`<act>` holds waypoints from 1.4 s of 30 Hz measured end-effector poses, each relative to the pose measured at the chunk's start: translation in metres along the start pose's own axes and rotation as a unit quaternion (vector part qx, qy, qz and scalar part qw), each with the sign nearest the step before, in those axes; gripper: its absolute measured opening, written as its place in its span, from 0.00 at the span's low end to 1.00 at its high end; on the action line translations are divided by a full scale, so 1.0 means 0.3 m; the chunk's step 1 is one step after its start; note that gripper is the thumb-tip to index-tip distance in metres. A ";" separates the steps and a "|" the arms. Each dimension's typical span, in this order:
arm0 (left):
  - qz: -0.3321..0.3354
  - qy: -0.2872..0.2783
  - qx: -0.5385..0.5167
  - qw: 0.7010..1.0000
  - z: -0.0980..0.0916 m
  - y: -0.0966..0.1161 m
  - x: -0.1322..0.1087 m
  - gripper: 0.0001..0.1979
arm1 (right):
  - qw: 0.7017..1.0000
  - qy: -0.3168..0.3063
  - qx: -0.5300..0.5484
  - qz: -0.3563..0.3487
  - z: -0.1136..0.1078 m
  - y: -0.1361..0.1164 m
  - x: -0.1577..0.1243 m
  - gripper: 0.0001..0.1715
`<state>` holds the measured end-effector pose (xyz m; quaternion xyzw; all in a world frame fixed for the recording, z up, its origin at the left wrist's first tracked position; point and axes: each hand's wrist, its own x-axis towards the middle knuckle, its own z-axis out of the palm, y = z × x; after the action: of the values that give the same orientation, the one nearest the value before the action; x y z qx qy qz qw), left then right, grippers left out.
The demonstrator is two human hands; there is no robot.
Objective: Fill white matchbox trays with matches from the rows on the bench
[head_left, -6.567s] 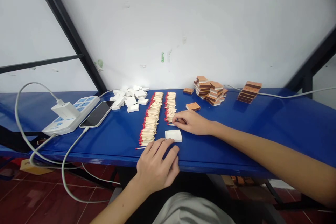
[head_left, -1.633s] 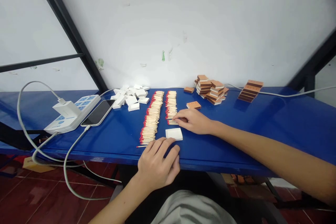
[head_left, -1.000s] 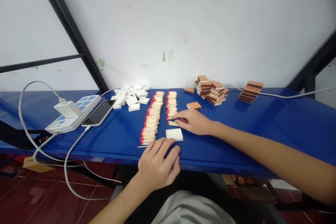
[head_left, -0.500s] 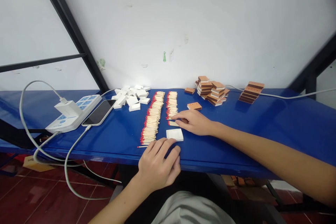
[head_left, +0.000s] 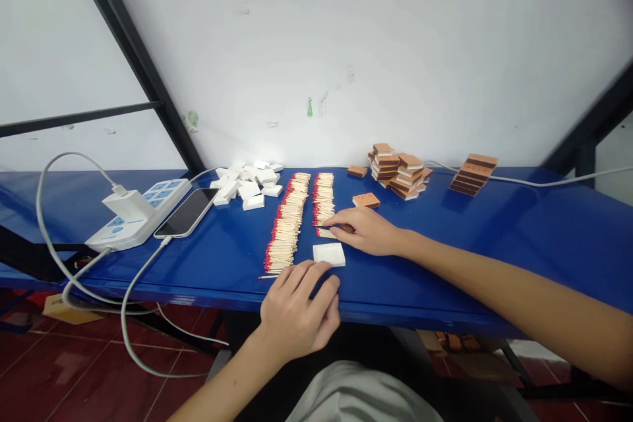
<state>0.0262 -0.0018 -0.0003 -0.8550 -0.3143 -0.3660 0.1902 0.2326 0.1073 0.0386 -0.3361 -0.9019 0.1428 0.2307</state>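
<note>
Two long rows of red-headed matches lie on the blue table, a wider left row (head_left: 287, 224) and a narrower right row (head_left: 324, 194). My right hand (head_left: 368, 231) reaches to the near end of the right row, index finger stretched out onto the matches, thumb a little apart from it. Just below that fingertip lies a small bunch of matches (head_left: 324, 233), split from the row. An open white matchbox tray (head_left: 329, 253) sits closer to me. My left hand (head_left: 301, 303) rests at the table edge, fingers loosely bent and apart, index fingertip at the tray's near edge.
White trays (head_left: 253, 202) are heaped at the back left, beside a phone (head_left: 186, 212) and a power strip (head_left: 161, 198) with cables. Brown matchboxes (head_left: 409, 175) are stacked at the back right, one box (head_left: 366, 200) in front. Further right stands a brown striped stack (head_left: 473, 175).
</note>
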 end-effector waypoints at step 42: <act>0.002 0.003 0.000 1.000 0.004 -0.001 -0.003 0.09 | 1.000 -0.002 -0.010 -0.026 0.001 0.002 0.000 0.19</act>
<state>0.0261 -0.0012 -0.0017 -0.8547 -0.3122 -0.3676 0.1921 0.2326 0.1076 0.0380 -0.3142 -0.9124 0.1284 0.2288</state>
